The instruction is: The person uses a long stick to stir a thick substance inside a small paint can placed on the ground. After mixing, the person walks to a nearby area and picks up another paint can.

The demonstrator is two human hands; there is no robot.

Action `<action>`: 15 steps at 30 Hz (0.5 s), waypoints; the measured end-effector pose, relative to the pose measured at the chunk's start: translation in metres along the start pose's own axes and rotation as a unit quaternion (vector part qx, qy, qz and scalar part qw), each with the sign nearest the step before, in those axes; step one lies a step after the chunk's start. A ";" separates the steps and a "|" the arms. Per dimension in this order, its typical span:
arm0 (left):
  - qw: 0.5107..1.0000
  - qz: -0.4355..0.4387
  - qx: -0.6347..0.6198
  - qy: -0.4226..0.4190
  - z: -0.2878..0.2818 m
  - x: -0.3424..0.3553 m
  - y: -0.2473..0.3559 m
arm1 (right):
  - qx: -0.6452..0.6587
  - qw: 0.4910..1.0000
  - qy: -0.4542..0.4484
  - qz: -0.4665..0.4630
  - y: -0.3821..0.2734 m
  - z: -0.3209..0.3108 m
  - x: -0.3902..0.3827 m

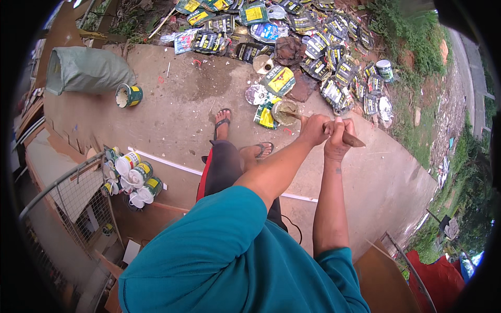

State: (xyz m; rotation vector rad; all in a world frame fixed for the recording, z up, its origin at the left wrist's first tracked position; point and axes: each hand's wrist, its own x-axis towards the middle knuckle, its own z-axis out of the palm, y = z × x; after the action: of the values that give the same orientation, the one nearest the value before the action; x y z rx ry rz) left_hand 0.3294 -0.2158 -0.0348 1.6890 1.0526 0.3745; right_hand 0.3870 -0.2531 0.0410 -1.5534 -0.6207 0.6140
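At the bottom of the frame my teal shirt (224,250) fills the view, with both forearms reaching up to right of centre. My right hand (340,137) is closed round the stick (355,141) near its top end, which pokes out beyond it to the right. My left hand (314,129) grips the same stick lower down, close beside the right one; whether the two touch, I can't tell. Beyond them, just above centre, the stick's lower end slants into the bucket (275,108), which holds some greyish stuff and sits on the slab (177,109) near my sandalled foot (263,150).

I judge the step to be working that stuff with the stick, partway through, since the bottom of the bucket is hidden. The next move seems to call for a firm two-handed hold, with the lower end pushed round along the bucket wall, and not so hard that the bucket tips.

Farther off, a green pot (130,96) lies at upper left beside the sack (94,70). Across the top, past the bucket, spreads a heap of flattened packaging (313,47), with plants (412,36) at upper right behind it.
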 end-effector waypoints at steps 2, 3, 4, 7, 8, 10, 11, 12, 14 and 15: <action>0.999 0.029 0.018 -0.019 0.015 -0.019 0.004 | -0.004 1.000 -0.001 -0.001 -0.012 -0.024 -0.025; 0.994 0.025 0.056 -0.085 0.021 -0.032 0.009 | -0.012 1.000 0.015 -0.003 -0.021 -0.035 -0.038; 0.985 0.035 0.093 -0.142 0.026 -0.043 0.017 | 0.011 0.999 0.029 -0.013 -0.029 -0.044 -0.053; 0.968 0.072 0.149 -0.186 0.030 -0.076 0.033 | 0.007 0.996 0.057 -0.064 -0.041 -0.072 -0.087; 0.963 0.088 0.151 -0.203 0.026 -0.087 0.033 | 0.015 0.996 0.087 -0.029 -0.042 -0.082 -0.092; 0.964 0.097 0.163 -0.188 0.010 -0.108 0.021 | 0.035 0.990 0.134 -0.011 -0.048 -0.108 -0.101; 0.963 0.103 0.164 -0.185 -0.003 -0.117 0.008 | 0.029 0.987 0.161 -0.002 -0.051 -0.120 -0.107; 0.967 0.089 0.161 -0.179 -0.023 -0.120 -0.010 | 0.026 0.982 0.185 0.005 -0.054 -0.133 -0.112; 0.976 0.029 0.163 -0.139 -0.074 -0.130 -0.056 | 0.032 0.971 0.236 0.019 -0.059 -0.153 -0.122; 0.979 0.019 0.168 -0.111 -0.108 -0.129 -0.081 | 0.026 0.968 0.250 0.025 -0.058 -0.159 -0.127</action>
State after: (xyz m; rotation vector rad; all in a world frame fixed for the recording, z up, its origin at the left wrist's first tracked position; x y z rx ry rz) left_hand 0.1450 -0.2475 -0.0329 2.0003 0.9567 0.0268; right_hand 0.4069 -0.4518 0.1125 -1.5977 -0.1818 0.2529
